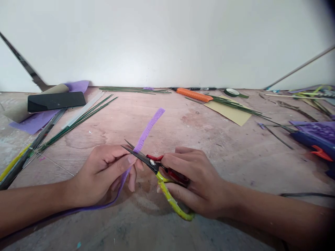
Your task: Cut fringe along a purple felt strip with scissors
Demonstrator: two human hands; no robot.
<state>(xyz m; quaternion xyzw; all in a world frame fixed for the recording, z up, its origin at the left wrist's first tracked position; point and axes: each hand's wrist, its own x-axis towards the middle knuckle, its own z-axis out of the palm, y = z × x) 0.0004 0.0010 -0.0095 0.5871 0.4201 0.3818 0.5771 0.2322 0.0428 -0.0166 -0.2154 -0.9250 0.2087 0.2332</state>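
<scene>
A long, narrow purple strip (148, 130), with fine cuts along one edge, is pinched between the thumb and fingers of my left hand (104, 172). Its free end sticks up past the fingertips, and the rest trails down under my left forearm. My right hand (193, 174) grips a pair of scissors (141, 157) with one yellow and one red handle. The scissor blades are slightly apart and lie across the strip, right by my left thumb. Part of the red handle is hidden behind my right fingers.
At left a black phone (56, 101) lies on purple sheets and a roll, near green stems (81, 122). Toward the wall are an orange utility knife (193, 94), a roll of green tape (232, 92) and yellow paper (230, 113). A blue glue gun (311, 141) sits at right.
</scene>
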